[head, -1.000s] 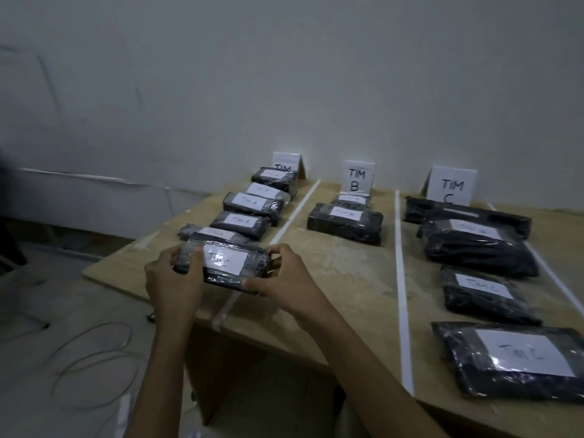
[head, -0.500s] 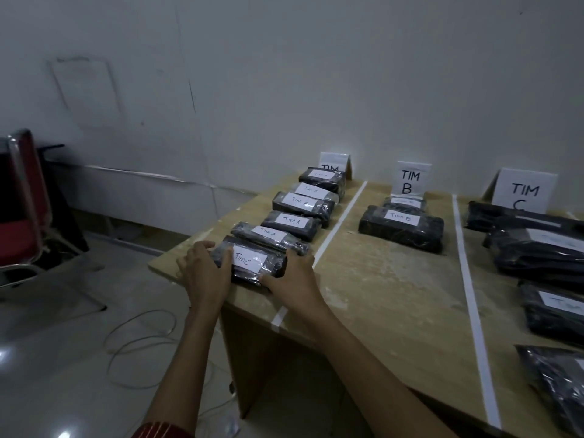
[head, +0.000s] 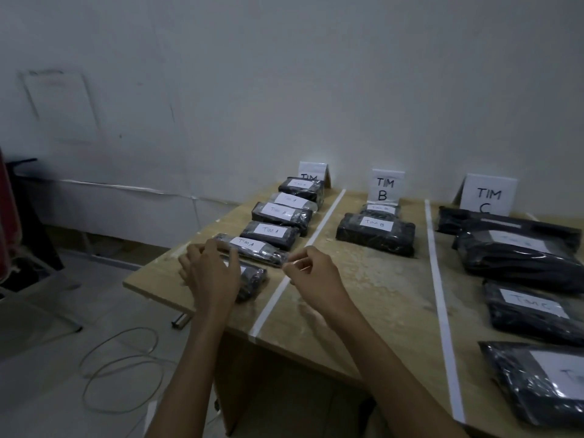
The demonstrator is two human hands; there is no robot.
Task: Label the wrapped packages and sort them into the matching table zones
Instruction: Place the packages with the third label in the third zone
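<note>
We see the left hand (head: 210,276) hanging over the near left corner of the bench (head: 363,279), its fingers (head: 208,251) relaxed and slightly spread above the nearest package (head: 252,279); we cannot tell whether they touch the wrap. That black package lies in the leftmost zone, at the front of a row of packages labelled TIM A (head: 275,230), and its own label is hidden by the hand. The right hand (head: 311,271) hovers just beside it, over the left tape line (head: 316,229), fingers loosely curled with the thumb close to the forefinger; we see nothing held between them. Behind the row stands a folded sign (head: 313,170) whose lower text is covered. In the middle zone two packages marked TIM B (head: 376,233) lie before the TIM B sign (head: 386,188). Past the second tape line (head: 439,279), larger black packages (head: 531,308) fill the zone under the TIM C sign (head: 488,197). A cable (head: 123,371) loops on the floor.
</note>
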